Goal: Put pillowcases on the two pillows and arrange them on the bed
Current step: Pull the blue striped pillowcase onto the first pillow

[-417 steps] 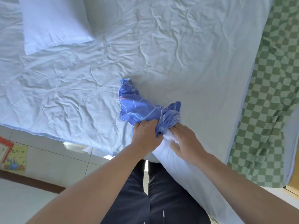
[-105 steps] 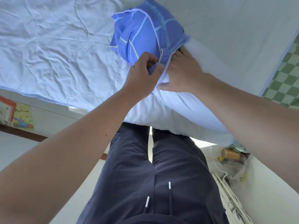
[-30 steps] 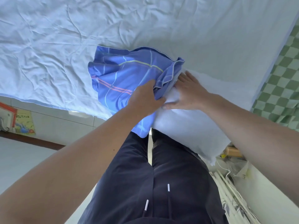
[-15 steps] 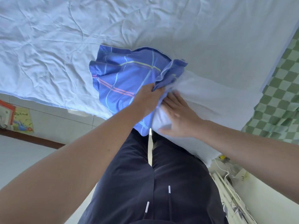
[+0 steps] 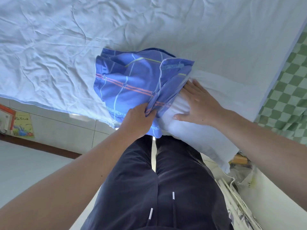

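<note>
Drawing the blue pillowcase (image 5: pixel 132 83) further along works best while the left hand (image 5: pixel 137 121) grips its bunched hem and the flat, straight-fingered right hand (image 5: pixel 197 103) presses the white pillow (image 5: pixel 191 130), at the bed's (image 5: pixel 66 39) near edge, inward.

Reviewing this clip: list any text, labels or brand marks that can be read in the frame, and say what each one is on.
Blue plaid cotton pillowcase: pale woven lettering along its stripes near the left hand, apparently starting "S", too blurred to read.
Same pillowcase, folded hem: a lettered band, illegible.
Yellow illustrated book cover on the floor: dark title characters, too small to read.
Nothing else carries text.
</note>
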